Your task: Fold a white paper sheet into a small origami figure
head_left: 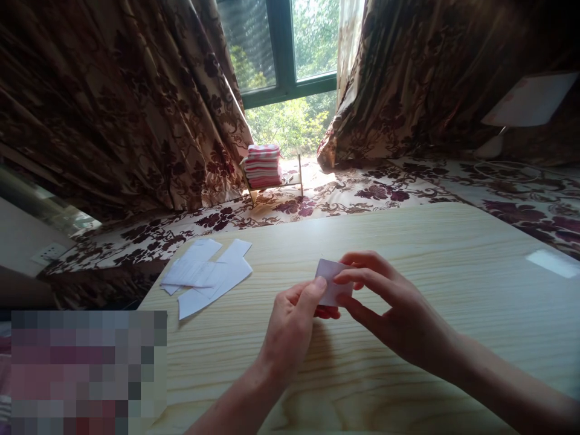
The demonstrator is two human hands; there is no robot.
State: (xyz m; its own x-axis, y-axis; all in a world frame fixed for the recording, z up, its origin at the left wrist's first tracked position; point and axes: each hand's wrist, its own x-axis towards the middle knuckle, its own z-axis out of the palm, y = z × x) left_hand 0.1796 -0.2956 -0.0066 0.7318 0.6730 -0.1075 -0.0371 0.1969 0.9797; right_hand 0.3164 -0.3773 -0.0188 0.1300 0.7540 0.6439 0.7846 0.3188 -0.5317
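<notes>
We hold a small white paper slip (pixel 333 284) above the pale wooden bench (pixel 444 266), pinched from both sides. Our left hand (pixel 292 323) grips its lower left corner, thumb on top, and our right hand (pixel 392 311) has its fingers laid over the right edge. To the left on the bench lies a loose pile of white paper sheets (pixel 206 275), well apart from our hands. Beyond the bench, a stack of pink striped cloth (pixel 263 164) sits by the window (pixel 283 48), between floral curtains (pixel 113 103).
</notes>
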